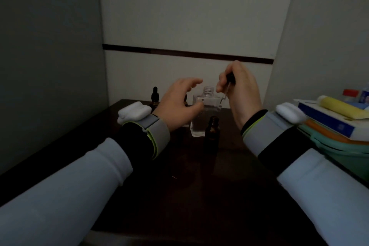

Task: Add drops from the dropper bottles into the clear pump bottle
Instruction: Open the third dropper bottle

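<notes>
Grip of right hand [238, 91] pinches dropper [230, 81] by black bulb, pipette near upright, tip down. Open neck of clear pump bottle [211, 106], centre frame on desk [199, 195], lies just left of tip: short leftward shift likely. Left hand [179, 104] open, fingers spread, beside bottle.

A dark brown counter [179, 195] fills the lower middle of the frame, set in a corner between a grey wall on the left and a pale wall behind. Towards its far edge, at the centre of the frame, a clear pump bottle [207, 106] stands upright with its threaded neck open. Just in front of it stands a dark dropper bottle [212, 132], also open at the neck. At the back left stands a capped dropper bottle [154, 96] with a black top. A pale green tub [339, 152] piled with books sits at the right edge; whether it rests on the counter is unclear.
</notes>
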A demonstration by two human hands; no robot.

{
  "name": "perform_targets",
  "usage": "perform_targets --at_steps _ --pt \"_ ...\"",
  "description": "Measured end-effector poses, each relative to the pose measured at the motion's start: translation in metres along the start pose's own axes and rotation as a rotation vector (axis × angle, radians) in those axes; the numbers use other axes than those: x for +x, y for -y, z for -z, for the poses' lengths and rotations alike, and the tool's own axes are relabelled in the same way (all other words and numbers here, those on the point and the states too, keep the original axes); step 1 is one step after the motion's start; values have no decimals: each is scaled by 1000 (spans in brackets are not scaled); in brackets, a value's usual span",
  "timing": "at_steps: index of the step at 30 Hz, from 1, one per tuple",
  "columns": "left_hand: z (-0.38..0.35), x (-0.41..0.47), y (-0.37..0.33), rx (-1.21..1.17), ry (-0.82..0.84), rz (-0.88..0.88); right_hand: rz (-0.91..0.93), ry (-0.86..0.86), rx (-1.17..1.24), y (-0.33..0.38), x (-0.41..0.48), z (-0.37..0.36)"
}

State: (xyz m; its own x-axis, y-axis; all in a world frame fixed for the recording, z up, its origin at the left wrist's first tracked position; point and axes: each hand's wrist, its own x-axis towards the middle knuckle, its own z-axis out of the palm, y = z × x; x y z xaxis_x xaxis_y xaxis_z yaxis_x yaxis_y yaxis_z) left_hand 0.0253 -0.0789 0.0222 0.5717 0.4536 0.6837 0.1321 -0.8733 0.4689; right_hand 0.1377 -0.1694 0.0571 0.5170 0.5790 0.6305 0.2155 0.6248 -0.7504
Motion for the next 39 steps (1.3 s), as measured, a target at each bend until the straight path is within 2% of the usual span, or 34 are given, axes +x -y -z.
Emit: perform_targets --at_steps 2,3,8,11,16,35,39 --pt "6 0 -9 -31 -57 -38 -17 24 13 0 0 0" --pt "8 -1 -13 -66 -27 -29 -21 38 14 0 -1 -1" --pt "8 -6 -24 -44 414 66 -56 87 26 0 -6 -6" --pt "5 -7 -21 -11 547 73 -38 122 -4 0 -8 -7" --pt "3 -7 -18 -36 563 57 -11 149 -63 -4 -10 -7" --pt "0 -7 -15 -72 546 42 -17 133 40 -10 -10 -9" --pt "-1 -6 -13 -65 544 40 -4 144 2 -11 -11 -9"
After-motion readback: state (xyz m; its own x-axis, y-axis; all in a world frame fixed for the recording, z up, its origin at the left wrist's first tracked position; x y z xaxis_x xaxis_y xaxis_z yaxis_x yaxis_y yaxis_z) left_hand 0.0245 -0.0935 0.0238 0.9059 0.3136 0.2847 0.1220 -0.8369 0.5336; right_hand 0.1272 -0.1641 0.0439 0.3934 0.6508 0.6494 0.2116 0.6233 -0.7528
